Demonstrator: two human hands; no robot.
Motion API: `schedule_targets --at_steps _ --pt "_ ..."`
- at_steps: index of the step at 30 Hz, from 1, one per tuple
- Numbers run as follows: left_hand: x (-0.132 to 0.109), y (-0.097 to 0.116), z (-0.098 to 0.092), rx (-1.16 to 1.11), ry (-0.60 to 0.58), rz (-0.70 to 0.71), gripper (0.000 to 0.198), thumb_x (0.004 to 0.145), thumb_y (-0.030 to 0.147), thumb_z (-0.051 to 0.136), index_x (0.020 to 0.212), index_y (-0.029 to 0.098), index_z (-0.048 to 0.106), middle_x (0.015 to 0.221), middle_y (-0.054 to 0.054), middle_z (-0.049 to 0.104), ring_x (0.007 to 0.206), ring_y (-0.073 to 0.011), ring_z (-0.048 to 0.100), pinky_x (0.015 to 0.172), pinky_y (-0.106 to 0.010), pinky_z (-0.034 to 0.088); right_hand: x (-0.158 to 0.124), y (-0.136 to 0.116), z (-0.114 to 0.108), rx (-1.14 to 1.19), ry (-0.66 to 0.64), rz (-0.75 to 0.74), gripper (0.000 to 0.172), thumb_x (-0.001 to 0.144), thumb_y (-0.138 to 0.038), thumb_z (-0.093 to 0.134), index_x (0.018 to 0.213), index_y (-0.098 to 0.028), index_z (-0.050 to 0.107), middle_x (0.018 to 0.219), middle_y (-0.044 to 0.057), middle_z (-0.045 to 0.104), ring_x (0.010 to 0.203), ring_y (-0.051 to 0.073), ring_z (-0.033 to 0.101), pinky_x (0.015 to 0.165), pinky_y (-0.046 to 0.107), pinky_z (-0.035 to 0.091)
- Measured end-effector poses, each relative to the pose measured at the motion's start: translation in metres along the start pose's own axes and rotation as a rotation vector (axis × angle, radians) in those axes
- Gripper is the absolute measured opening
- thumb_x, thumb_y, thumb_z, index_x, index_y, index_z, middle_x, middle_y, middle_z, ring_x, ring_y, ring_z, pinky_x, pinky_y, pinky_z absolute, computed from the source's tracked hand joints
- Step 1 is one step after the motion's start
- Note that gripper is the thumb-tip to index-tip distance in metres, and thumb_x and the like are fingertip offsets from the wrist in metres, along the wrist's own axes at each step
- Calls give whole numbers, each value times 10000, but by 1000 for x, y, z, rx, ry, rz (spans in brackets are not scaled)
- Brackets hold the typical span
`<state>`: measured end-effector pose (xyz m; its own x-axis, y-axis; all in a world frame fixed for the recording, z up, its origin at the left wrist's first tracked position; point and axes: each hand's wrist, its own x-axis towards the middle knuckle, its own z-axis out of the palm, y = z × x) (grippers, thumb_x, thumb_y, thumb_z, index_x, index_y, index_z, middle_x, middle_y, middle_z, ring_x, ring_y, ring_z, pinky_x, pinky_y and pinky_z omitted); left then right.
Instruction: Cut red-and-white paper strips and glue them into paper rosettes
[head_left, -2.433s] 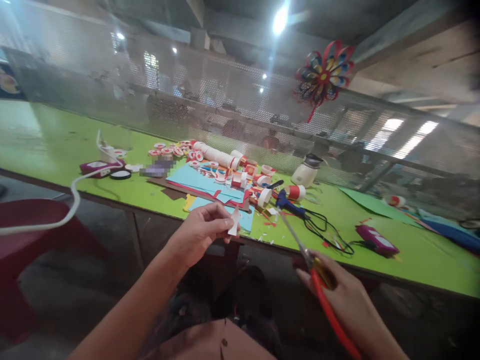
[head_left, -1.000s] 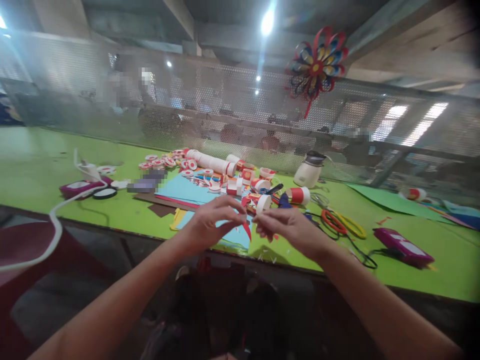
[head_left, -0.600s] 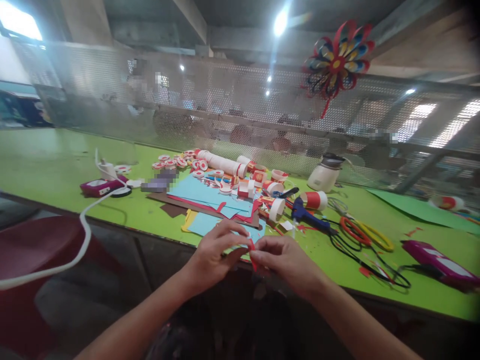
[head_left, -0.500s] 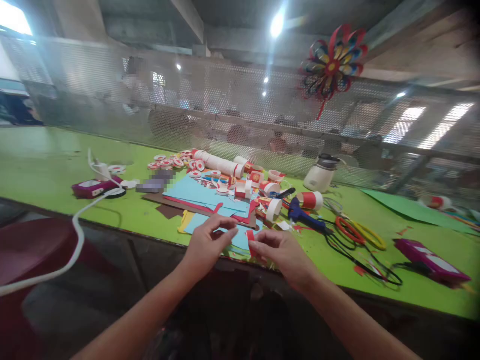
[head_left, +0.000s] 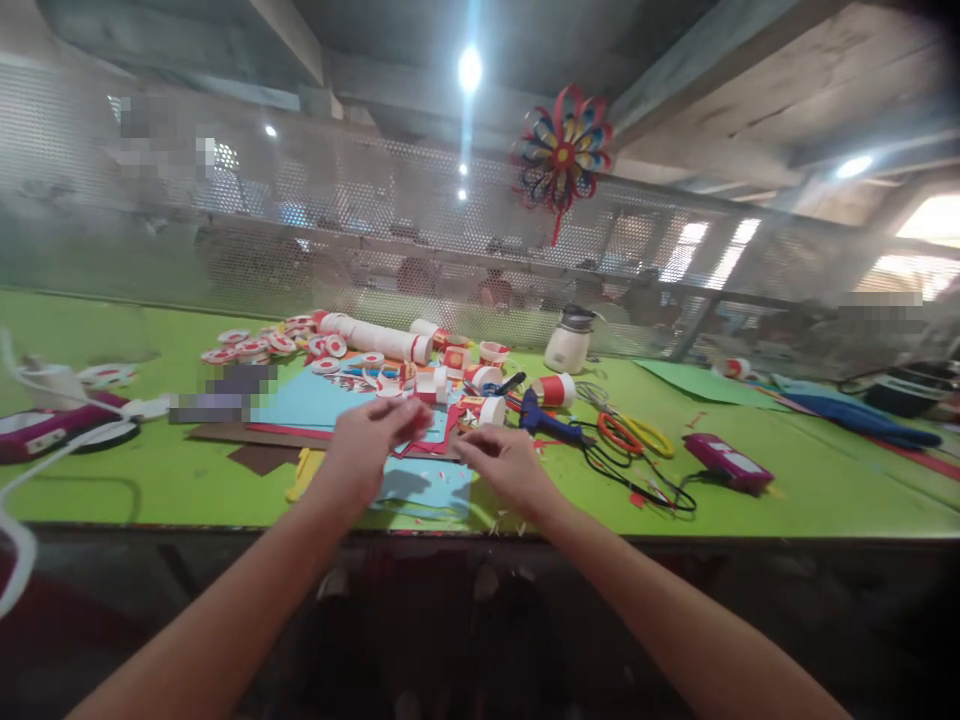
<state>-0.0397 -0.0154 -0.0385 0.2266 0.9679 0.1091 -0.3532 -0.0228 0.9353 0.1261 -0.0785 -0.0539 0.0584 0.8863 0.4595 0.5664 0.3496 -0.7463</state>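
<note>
Both hands hovered over the near edge of the bright green tabletop (head_left: 787, 490), just left of the frame's centre. The left hand (head_left: 367, 445) was curled, its fingertips pinched together at its upper right; whether anything sat between them could not be told through the blur. The right hand (head_left: 504, 462) was likewise curled with thumb and forefinger drawn close at its upper left, and no held piece could be made out there either. The two hands stood near each other but apart, with a gap between them over the light blue paper sheet (head_left: 427, 490) lying at the tabletop's front edge.

Just beyond the fingers lay a stack of blue and red paper sheets (head_left: 315, 400), and past it a clutter of small red-and-white paper rolls (head_left: 480, 385). Right of the right hand lay a blue glue gun (head_left: 544, 420) with its black cord, then red and yellow-handled scissors (head_left: 634, 435), then a magenta flat device (head_left: 727, 462) further right. A white squat jar with a dark lid (head_left: 568, 345) stood behind, near the perforated metal mesh. At the upper centre hung a red, blue and yellow paper pinwheel flower (head_left: 562, 155). At the far left a thick white cable (head_left: 45, 450) curved across the tabletop.
</note>
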Motion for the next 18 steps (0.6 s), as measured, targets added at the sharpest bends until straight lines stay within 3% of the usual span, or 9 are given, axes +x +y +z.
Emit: schedule_targets --at_steps 2,5,11,15,18 --pt "20 13 -13 -11 78 94 179 662 260 718 688 123 606 660 -31 656 679 -156 632 706 -298 505 7 3 -8 -68 33 19 250 801 -325 572 700 -126 686 579 6 578 533 108 460 502 224 345" --pt "46 24 -34 82 139 104 99 780 202 616 737 141 552 651 -4 641 676 -132 632 622 -226 466 18 2 -7 -84 -26 14 221 780 -284 598 653 -125 683 526 -4 560 506 104 450 493 223 331" --pt "79 16 -48 177 123 -9 89 696 91 596 696 146 525 583 -33 648 544 -136 614 539 -222 439 23 -13 22 -329 -323 -156 211 831 -288 583 767 -150 730 587 -9 631 540 88 495 517 200 333" --pt "94 8 -54 25 107 -32 60 667 104 593 671 140 545 515 -2 604 508 -115 590 530 -214 450 42 -13 41 -523 -310 -73 235 848 -303 558 785 -163 736 714 36 707 657 126 596 586 214 378" --pt "100 1 -59 -36 132 -11 43 691 98 558 677 133 539 526 -10 605 515 -108 599 520 -198 452 67 -13 65 -637 -263 23 295 842 -353 531 823 -141 734 859 123 725 820 217 644 673 272 425"
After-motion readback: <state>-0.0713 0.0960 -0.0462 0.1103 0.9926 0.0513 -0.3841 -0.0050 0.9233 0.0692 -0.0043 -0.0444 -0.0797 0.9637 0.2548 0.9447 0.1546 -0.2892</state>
